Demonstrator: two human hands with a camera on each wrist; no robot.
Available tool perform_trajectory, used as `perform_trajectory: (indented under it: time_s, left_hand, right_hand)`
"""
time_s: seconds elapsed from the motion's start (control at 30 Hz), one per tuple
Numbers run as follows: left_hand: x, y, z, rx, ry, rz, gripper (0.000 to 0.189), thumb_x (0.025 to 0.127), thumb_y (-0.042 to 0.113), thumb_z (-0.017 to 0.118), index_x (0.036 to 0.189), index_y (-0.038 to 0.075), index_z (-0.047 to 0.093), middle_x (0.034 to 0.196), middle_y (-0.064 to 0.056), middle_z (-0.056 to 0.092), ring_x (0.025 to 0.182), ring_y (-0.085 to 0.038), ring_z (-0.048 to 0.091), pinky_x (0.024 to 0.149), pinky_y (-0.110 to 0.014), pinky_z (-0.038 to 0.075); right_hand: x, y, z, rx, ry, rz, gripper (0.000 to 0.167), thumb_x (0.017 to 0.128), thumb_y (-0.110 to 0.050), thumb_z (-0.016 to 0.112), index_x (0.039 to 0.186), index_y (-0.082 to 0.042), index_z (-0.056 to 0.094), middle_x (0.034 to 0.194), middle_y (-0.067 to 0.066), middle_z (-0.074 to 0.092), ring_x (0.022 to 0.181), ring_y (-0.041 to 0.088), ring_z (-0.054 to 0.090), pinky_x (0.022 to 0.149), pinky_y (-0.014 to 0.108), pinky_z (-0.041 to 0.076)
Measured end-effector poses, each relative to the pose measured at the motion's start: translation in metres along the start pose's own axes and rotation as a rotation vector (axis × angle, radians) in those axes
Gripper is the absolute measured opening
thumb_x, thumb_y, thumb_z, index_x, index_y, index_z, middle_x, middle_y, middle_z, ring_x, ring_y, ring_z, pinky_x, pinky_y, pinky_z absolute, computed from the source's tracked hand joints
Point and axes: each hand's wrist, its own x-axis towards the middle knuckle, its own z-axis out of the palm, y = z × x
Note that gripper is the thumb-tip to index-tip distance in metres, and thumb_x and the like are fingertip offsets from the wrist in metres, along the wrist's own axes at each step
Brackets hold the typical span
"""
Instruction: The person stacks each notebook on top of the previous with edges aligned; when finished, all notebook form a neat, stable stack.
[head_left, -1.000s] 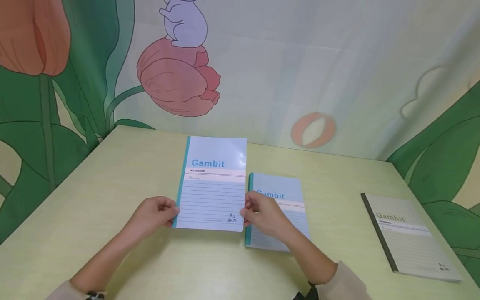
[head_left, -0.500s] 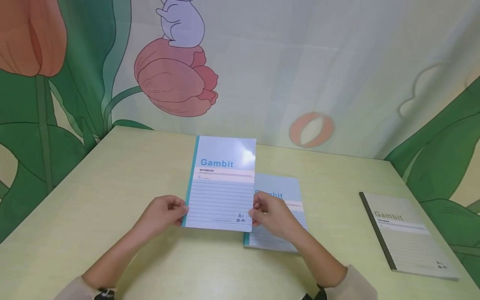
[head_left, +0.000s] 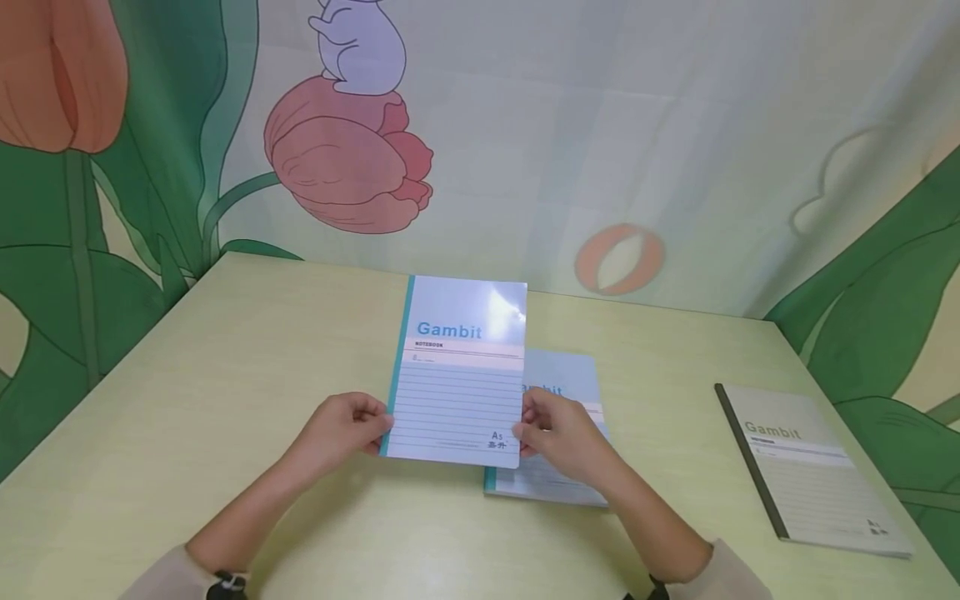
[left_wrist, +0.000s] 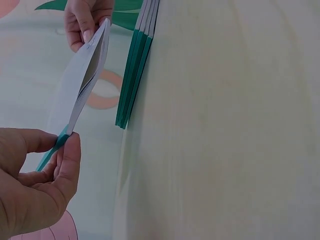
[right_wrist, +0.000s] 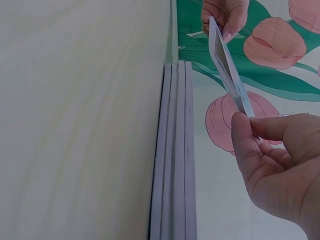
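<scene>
A Gambit notebook (head_left: 461,392) with a light blue ruled cover and teal spine is held up above the table, its cover facing me. My left hand (head_left: 345,427) pinches the spine side near its lower corner, thumb in front. On the opposite edge, my right hand (head_left: 566,437) pinches between thumb and fingers. The pages gape slightly at the bottom edge in the left wrist view. Partly hidden behind the right hand lies a stack of similar teal-spined notebooks (head_left: 547,487); its spines (left_wrist: 135,77) show in the left wrist view.
At the right of the pale table (head_left: 300,333) lies a grey Gambit notebook (head_left: 813,475) with a dark spine. A curtain (head_left: 510,167) printed with tulips and a white animal hangs behind the table's far edge.
Both hands have carried the held notebook to the right, so it now covers part of the stack behind it. The grip on it stays the same.
</scene>
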Motion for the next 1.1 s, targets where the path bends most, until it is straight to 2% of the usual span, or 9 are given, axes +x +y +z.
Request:
perform_trajectory:
  time_s: [0.23, 0.7, 1.1]
  left_hand:
    - [0.003, 0.004, 0.008, 0.002, 0.016, -0.015, 0.017, 0.088, 0.004, 0.059, 0.097, -0.010, 0.060, 0.082, -0.012, 0.064, 0.064, -0.020, 0.060, 0.063, -0.033, 0.053]
    - [0.007, 0.010, 0.027, -0.025, 0.004, -0.013, 0.014, 0.087, 0.002, 0.060, 0.095, -0.010, 0.060, 0.080, -0.012, 0.064, 0.063, -0.020, 0.060, 0.063, -0.034, 0.054]
    - [0.009, 0.014, 0.044, -0.042, -0.005, -0.007, 0.013, 0.085, 0.001, 0.061, 0.094, -0.009, 0.061, 0.078, -0.010, 0.063, 0.062, -0.020, 0.060, 0.061, -0.033, 0.054]
  right_hand:
    - [-0.005, 0.003, -0.006, -0.009, 0.008, 0.008, 0.009, 0.086, 0.006, 0.059, 0.092, 0.003, 0.053, 0.082, 0.011, 0.056, 0.070, 0.019, 0.062, 0.062, 0.030, 0.055]
    - [-0.015, 0.006, -0.020, -0.050, 0.034, 0.048, 0.010, 0.086, 0.003, 0.060, 0.092, 0.002, 0.052, 0.081, 0.011, 0.055, 0.068, 0.018, 0.061, 0.062, 0.028, 0.054]
    - [-0.026, 0.014, -0.033, -0.062, 0.023, 0.037, 0.008, 0.087, 0.005, 0.058, 0.090, 0.003, 0.051, 0.080, 0.010, 0.055, 0.066, 0.019, 0.061, 0.061, 0.027, 0.054]
